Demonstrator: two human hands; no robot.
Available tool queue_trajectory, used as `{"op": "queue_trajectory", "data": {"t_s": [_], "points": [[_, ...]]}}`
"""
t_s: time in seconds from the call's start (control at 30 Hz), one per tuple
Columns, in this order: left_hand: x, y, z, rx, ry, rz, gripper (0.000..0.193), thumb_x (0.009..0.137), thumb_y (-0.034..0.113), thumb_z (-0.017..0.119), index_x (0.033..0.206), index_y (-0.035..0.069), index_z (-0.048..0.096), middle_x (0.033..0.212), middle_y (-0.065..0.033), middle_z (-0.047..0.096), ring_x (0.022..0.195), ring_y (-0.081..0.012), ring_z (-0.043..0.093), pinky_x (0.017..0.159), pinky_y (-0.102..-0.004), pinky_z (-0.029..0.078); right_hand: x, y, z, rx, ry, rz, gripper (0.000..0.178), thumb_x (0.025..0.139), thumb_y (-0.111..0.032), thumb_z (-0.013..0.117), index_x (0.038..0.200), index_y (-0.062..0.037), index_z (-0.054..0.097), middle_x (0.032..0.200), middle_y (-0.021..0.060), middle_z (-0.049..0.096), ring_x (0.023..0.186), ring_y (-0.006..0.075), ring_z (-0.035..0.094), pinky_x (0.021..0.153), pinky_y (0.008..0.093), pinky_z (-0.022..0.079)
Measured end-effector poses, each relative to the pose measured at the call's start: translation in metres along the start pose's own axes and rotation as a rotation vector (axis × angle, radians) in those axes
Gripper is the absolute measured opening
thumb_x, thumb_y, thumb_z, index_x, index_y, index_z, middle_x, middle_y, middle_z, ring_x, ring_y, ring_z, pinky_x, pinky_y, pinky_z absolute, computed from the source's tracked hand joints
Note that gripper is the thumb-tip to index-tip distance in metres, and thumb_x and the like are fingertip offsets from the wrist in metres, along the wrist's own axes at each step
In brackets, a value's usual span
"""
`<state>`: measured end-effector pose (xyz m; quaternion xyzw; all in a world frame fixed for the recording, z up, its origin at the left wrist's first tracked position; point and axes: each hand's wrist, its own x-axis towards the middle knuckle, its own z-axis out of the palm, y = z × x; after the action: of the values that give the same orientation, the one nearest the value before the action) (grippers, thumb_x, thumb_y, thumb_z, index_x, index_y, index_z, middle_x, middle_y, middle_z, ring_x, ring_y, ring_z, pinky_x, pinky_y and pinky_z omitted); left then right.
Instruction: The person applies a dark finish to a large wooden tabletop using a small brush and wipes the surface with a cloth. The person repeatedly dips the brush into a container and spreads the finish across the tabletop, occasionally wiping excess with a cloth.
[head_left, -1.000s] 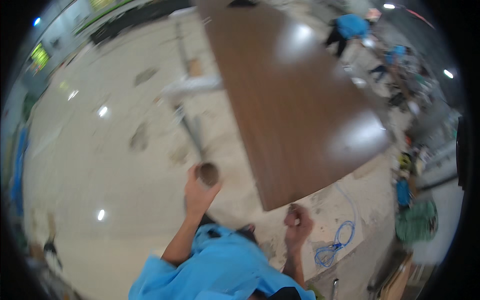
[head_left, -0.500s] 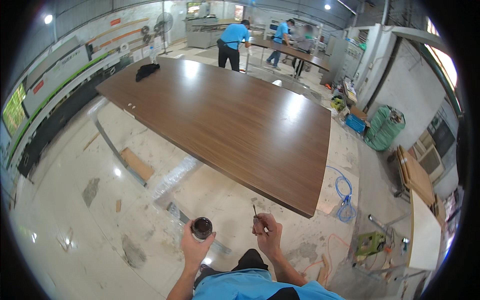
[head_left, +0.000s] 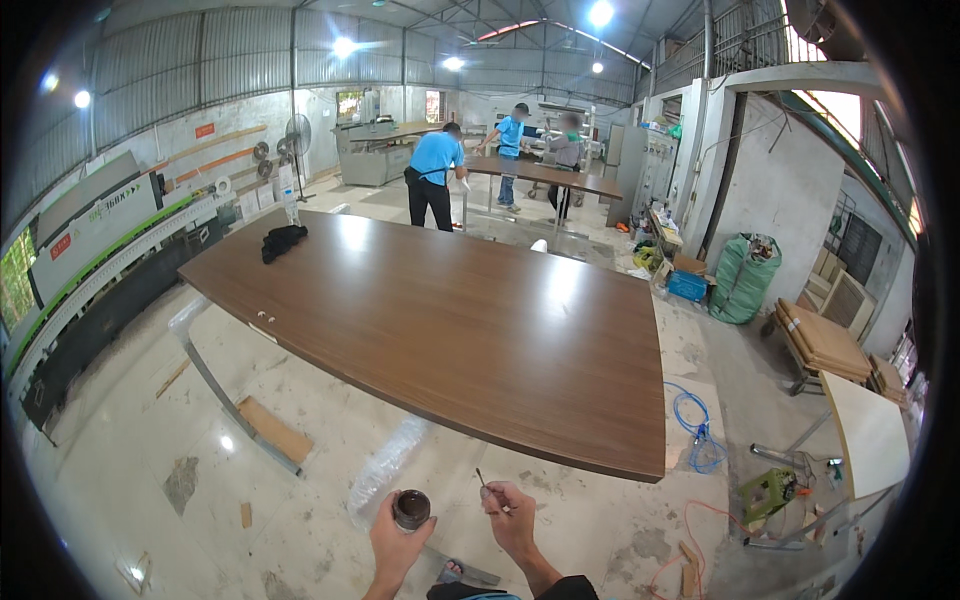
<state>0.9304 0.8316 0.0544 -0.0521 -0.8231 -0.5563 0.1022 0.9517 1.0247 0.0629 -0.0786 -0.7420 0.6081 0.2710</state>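
Note:
My left hand (head_left: 393,545) is wrapped round a small open jar (head_left: 411,509), which holds something dark brown. To its right, my right hand (head_left: 514,518) pinches a thin brush (head_left: 482,479) with its dark tip pointing up. Both hands are in front of the near edge of a large brown wood-grain tabletop (head_left: 450,335), apart from it. Toward the tabletop's far left lies a black cloth or glove (head_left: 284,243). A few small white bits (head_left: 266,317) sit near its left front edge.
Two people in blue shirts (head_left: 436,158) and one in grey stand around another brown table (head_left: 545,175) behind. A long machine (head_left: 110,235) lines the left. On the right are a blue hose (head_left: 700,430), a green sack (head_left: 746,280), stacked boards (head_left: 822,335) and a green stool (head_left: 768,493).
The view has tilted up, showing more wall and roof, and my hands appear lower. My right hand with the brush is closer to the jar. Both hands keep their holds.

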Motion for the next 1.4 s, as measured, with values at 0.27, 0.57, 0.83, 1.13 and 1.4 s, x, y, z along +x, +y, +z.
{"op": "queue_trajectory", "data": {"t_s": [0.27,0.57,0.83,1.13,1.4], "points": [[0.076,-0.016,-0.019,0.056,0.020,0.084,0.069,0.071,0.017,0.087,0.127,-0.002,0.051,0.108,-0.0177,0.069,0.099,-0.0255,0.069,0.091,-0.0356,0.052,0.040,0.005,0.062,0.106,-0.031,0.024,0.010,0.095,-0.010,0.067,0.102,-0.0022,0.066,0.059,0.0047,0.060,0.051,0.0073,0.053,0.049,0.0259,0.042],[0.126,-0.021,0.003,-0.017,-0.163,0.102,0.073,0.071,0.023,0.089,0.129,-0.001,0.052,0.114,-0.0208,0.068,0.106,-0.0305,0.068,0.093,-0.0380,0.053,0.051,-0.004,0.048,-0.072,0.244,0.022,0.008,0.094,-0.008,0.069,0.095,-0.0002,0.066,0.057,0.0006,0.055,0.050,0.0053,0.046,0.046,0.0244,0.036],[0.167,-0.012,0.020,-0.042,-0.375,0.241,0.073,0.073,0.025,0.088,0.130,0.001,0.050,0.113,-0.0170,0.069,0.107,-0.0265,0.068,0.092,-0.0359,0.053,0.026,-0.014,0.052,-0.124,0.483,0.048,0.008,0.093,-0.005,0.068,0.094,0.0024,0.066,0.058,-0.0014,0.052,0.052,0.0047,0.041,0.050,0.0228,0.033],[0.207,-0.026,0.014,-0.137,-0.523,0.325,0.071,0.075,0.028,0.087,0.130,0.002,0.051,0.114,-0.0168,0.067,0.105,-0.0283,0.069,0.090,-0.0371,0.054,0.029,-0.032,0.102,-0.247,0.537,0.054,0.005,0.088,-0.004,0.072,0.090,0.0006,0.071,0.058,0.0003,0.053,0.052,0.0056,0.043,0.049,0.0230,0.035],[0.239,-0.055,-0.008,-0.168,-0.578,0.454,0.071,0.074,0.026,0.088,0.129,0.002,0.051,0.115,-0.0177,0.066,0.105,-0.0315,0.068,0.089,-0.0388,0.054,0.048,-0.054,0.167,-0.336,0.577,0.110,0.008,0.087,-0.005,0.071,0.087,0.0022,0.069,0.063,0.0018,0.059,0.059,0.0080,0.048,0.055,0.0247,0.039]]}}
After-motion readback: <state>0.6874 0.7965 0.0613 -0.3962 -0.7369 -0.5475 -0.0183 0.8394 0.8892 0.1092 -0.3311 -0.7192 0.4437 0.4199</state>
